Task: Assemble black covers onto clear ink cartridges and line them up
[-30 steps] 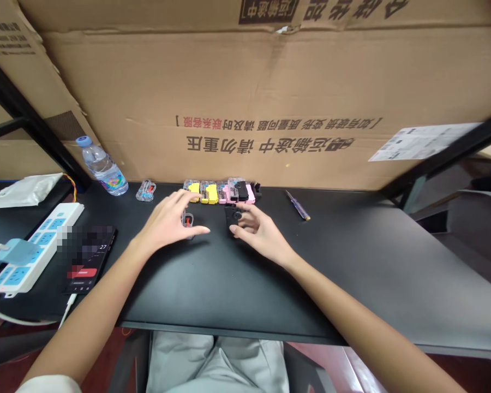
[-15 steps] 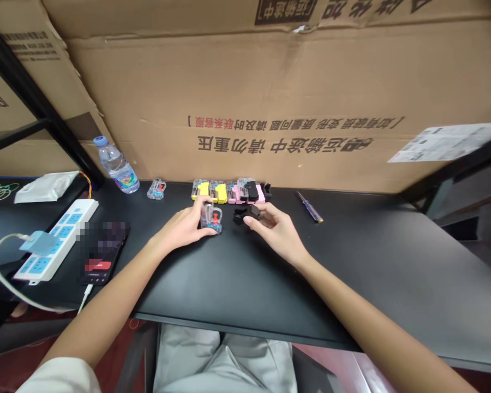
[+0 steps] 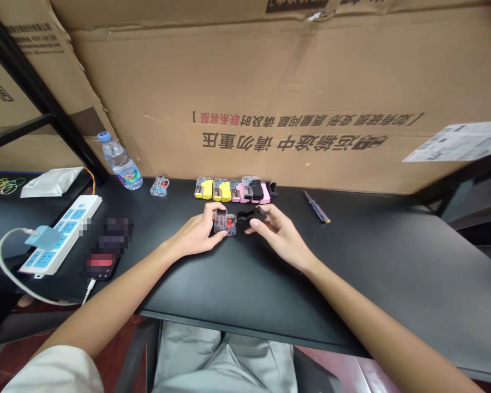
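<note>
My left hand [image 3: 198, 234] is closed on a small clear plastic cartridge [image 3: 225, 224] with red and blue inside, held just above the black table [image 3: 352, 273]. My right hand [image 3: 276, 232] pinches a small black clip-like part [image 3: 245, 218] right beside the cartridge, almost touching it. Behind both hands, a row of similar cartridges stands against the cardboard: two yellow ones [image 3: 213, 189], then pink ones [image 3: 239, 191] with a black piece [image 3: 257, 191] on them. Another clear cartridge [image 3: 159, 186] lies alone to the left of the row.
A screwdriver [image 3: 316, 206] lies at the back right. A water bottle [image 3: 120, 162], a white power strip [image 3: 61, 234], a phone [image 3: 106, 248] on a cable and a white packet [image 3: 51, 183] are on the left. A big cardboard sheet [image 3: 270, 93] walls the back.
My left hand picked the clear cartridge up from the table and my right lifted the black part; both came together in front of the row. The camera shifted slightly right.
</note>
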The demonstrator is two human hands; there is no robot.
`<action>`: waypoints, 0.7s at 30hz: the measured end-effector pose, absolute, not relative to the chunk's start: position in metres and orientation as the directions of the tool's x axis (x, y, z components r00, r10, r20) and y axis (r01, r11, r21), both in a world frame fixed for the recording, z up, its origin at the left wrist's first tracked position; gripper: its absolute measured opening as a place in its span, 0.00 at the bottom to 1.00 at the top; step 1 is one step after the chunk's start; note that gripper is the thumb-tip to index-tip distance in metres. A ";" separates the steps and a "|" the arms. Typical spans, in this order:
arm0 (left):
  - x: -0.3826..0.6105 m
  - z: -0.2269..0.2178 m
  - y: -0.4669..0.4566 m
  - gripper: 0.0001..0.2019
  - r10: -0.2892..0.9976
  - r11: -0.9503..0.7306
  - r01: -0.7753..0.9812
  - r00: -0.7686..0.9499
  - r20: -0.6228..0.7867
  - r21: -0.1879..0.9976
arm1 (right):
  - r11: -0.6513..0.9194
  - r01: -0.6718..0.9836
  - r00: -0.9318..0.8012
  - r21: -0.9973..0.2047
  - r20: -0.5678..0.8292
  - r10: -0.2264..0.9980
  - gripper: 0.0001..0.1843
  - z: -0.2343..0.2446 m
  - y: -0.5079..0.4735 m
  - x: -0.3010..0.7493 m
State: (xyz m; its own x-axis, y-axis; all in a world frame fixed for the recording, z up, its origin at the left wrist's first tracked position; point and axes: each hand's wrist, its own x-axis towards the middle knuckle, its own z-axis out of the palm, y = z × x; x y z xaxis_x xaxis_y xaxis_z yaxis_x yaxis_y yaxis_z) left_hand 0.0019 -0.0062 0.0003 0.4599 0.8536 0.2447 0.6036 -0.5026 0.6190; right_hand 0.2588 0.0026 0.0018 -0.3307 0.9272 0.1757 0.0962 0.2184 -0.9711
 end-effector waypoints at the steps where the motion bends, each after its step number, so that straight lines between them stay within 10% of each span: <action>1: 0.002 0.001 -0.006 0.28 0.853 -0.500 0.589 0.463 0.242 0.636 | 0.221 0.100 -0.325 -0.970 0.178 0.929 0.25 0.002 0.003 0.260; 21: 0.004 0.010 -0.006 0.20 0.886 -0.409 0.600 0.441 0.143 0.688 | 0.194 0.243 -0.376 -0.950 0.092 0.922 0.26 0.014 0.006 0.274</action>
State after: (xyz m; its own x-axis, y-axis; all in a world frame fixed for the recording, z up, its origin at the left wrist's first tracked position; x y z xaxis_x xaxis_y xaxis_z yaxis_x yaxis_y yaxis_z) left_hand 0.0038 -0.0060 0.0104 0.4407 0.8863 0.1425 0.6000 -0.4089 0.6876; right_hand 0.2738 0.0060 0.0140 -0.3765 0.9219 0.0918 0.2430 0.1939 -0.9505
